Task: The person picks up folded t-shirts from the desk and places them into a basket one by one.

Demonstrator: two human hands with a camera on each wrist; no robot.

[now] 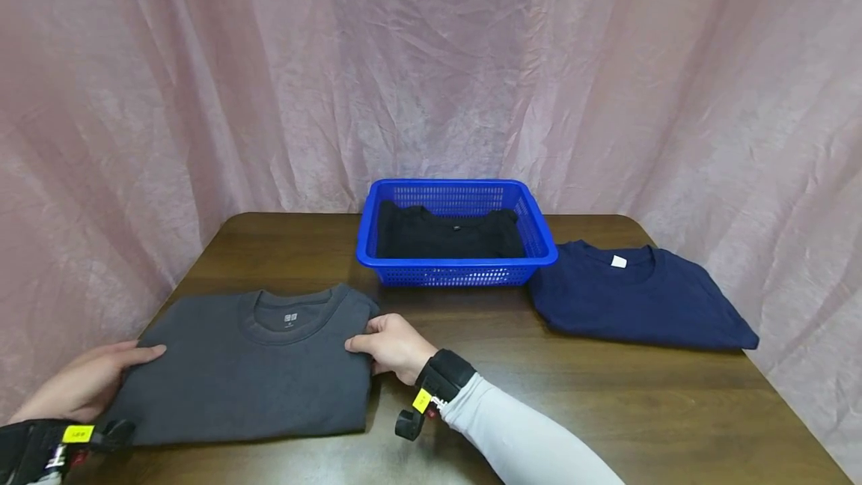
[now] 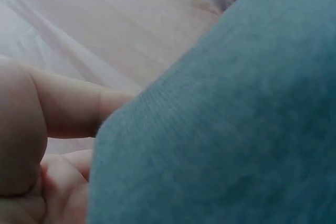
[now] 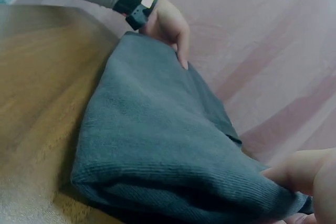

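The grey tee [image 1: 256, 373] is a matt, soft knit cloth with a ribbed collar, and the navy one [image 1: 633, 305] looks like the same kind of fabric. The counter [image 1: 606, 395] is dark wood grain with a slight sheen. The basket [image 1: 458, 273] is glossy blue perforated plastic, and the backdrop [image 1: 431, 58] is thin, crinkly pink cloth.

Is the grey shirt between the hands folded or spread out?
Folded. The grey shirt lies as a compact rectangle, collar up, sleeves tucked away; the right wrist view shows stacked layers at its edge.
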